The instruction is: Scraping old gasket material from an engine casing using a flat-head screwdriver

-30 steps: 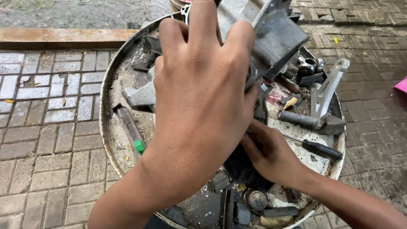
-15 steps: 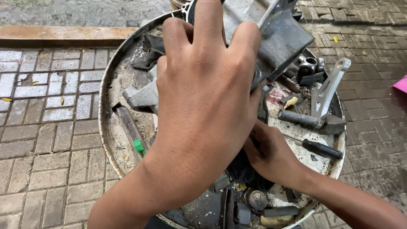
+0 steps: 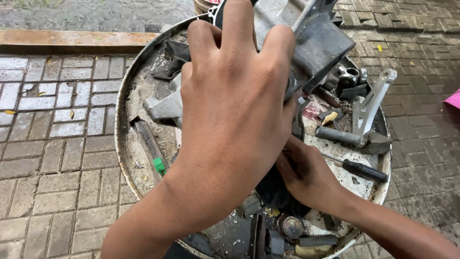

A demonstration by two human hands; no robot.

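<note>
Grey metal casting [image 3: 314, 41] lying tilted over the upper middle of the round metal tray [image 3: 125, 96], long axis running from lower left, where a pale lug is poking out beside the wrist, up toward the upper right corner. Sitting directly under and beyond the left hand [image 3: 235, 100], so nearer to that one by far. Left hand spreading wide over the top of the casting, fingers curling down over its far edge, palm pressing on it, gripping rather than hovering as far as can be judged. Right hand [image 3: 309, 175] reaching in low from the right, just beneath the casting's near edge, fingers tucking under the left palm into a dark gap; impossible telling whether pinching something or merely feeling, fingertips being hidden.

Black-handled screwdriver [image 3: 362, 169] lying just beyond the right hand, pointing leftward toward it. Bent silver lever with a rubber peg [image 3: 359, 120] resting farther right near the rim. Green-tipped tool [image 3: 152, 148] lying on the tray's left side, well apart from both hands. Small round parts crowding the near rim. Tray sitting on wet brick paving [image 3: 52, 158].
</note>
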